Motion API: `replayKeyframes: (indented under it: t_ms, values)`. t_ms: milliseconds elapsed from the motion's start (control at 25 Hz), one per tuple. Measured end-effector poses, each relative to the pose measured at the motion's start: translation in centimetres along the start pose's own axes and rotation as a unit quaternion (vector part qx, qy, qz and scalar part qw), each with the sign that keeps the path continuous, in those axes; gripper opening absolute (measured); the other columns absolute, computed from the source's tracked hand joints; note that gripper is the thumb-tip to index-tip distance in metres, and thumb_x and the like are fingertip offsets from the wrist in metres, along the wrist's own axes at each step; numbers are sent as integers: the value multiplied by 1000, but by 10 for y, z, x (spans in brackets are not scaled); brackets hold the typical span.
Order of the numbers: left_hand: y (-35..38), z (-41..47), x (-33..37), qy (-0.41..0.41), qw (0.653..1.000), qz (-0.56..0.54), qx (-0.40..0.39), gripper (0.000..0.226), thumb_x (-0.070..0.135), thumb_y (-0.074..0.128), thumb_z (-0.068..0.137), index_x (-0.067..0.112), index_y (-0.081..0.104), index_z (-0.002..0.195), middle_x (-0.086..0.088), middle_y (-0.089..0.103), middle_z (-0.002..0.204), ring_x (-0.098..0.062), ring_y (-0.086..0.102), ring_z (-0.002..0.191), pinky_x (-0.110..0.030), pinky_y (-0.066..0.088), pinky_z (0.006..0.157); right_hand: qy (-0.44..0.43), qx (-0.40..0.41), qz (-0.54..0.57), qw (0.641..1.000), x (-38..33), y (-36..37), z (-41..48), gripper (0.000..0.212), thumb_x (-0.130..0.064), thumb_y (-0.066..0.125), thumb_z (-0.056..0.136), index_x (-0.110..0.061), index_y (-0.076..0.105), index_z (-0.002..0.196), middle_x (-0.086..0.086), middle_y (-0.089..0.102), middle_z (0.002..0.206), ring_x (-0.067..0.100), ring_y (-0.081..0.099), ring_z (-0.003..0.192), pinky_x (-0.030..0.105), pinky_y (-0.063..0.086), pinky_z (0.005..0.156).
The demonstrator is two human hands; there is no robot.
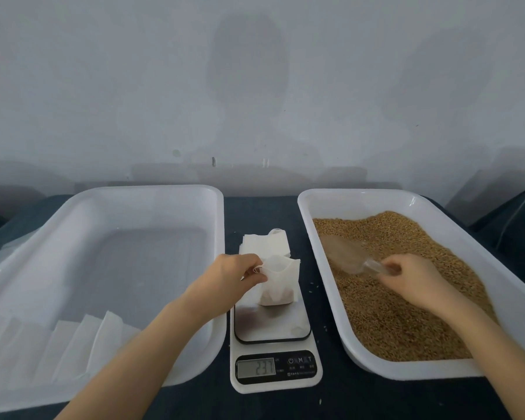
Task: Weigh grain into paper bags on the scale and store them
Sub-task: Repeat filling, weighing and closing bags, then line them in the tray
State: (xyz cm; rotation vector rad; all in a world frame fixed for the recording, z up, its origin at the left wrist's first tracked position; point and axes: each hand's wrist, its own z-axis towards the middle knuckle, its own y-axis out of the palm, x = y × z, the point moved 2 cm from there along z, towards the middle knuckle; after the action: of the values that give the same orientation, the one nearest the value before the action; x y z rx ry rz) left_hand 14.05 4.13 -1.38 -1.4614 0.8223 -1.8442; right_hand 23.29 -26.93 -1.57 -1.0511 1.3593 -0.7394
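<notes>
Dark tabletop is backed by a pale wall. At centre frame the paper bag stands upright on the scale, mouth upward, its rim pinched open by the left hand. At centre right, over the grain, the clear scoop is gripped at its handle by the curled right hand. Its long axis runs from the handle to the bowl, which points upper left. The mouth is best kept wide and grain trickled in while the display is watched.
</notes>
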Motion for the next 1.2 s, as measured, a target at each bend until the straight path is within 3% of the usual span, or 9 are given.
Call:
replayKeyframes:
  t_ms: [160,280,360,480,600,760,920,1040,1200]
  values:
    - [0,0,0,-16,1000,-17,5,15,27,64,91,13,65,92,16,58,72,2,54,66,-4,39,64,24,2,46,999,11,-14,-10,14,-34,61,87,-22,62,94,-2,66,74,9,54,52,15,37,41]
    - [0,0,0,-36,998,-47,12,11,25,65,89,14,67,93,7,68,83,-3,59,76,-6,41,68,-1,36,16,999,10,-28,-18,15,-36,64,84,-27,61,96,-12,64,80,3,57,61,13,40,46]
    - [0,-1,2,-44,997,-68,17,7,24,66,89,17,68,90,9,67,81,3,59,73,-5,42,68,-39,59,7,997,4,-41,-26,20,-34,67,80,-32,60,99,-18,61,85,-4,54,65,11,38,45]
    - [1,-2,4,-55,994,-91,25,7,24,68,88,17,69,88,11,66,79,3,59,73,-6,43,69,-84,59,7,995,-8,-61,-39,26,-29,69,78,-38,58,100,-17,61,84,2,55,45,13,43,38]
    - [0,-2,5,-63,992,-102,35,9,22,68,87,14,69,89,8,67,78,-9,62,75,-12,46,71,-133,62,-43,988,-27,-78,-47,32,-32,67,79,-48,54,103,-20,62,89,9,64,63,28,55,53]
    - [0,-2,6,-72,989,-124,38,9,19,68,87,10,70,89,2,70,81,-15,64,79,-18,48,73,-214,66,-110,968,-60,-94,-49,35,-36,63,80,-43,56,113,-21,61,102,3,60,86,21,44,77]
    - [-1,-3,6,-78,987,-135,34,6,19,68,87,14,69,84,9,66,73,-10,60,71,-9,43,63,-258,83,-184,945,-87,-100,-47,36,-38,59,84,-38,57,120,-21,59,109,2,54,97,31,36,96]
    - [-1,-3,6,-74,987,-138,31,8,20,68,87,18,67,79,14,62,68,3,55,62,-6,41,59,-274,88,-232,929,-95,-103,-45,34,-43,55,86,-44,55,120,-25,56,111,1,51,104,29,27,97]
    - [-2,-2,7,-72,987,-141,29,14,20,68,87,23,63,74,16,60,65,9,53,59,-4,39,55,-290,88,-275,912,-104,-105,-41,32,-49,48,87,-47,54,119,-26,57,111,1,51,102,31,26,98]
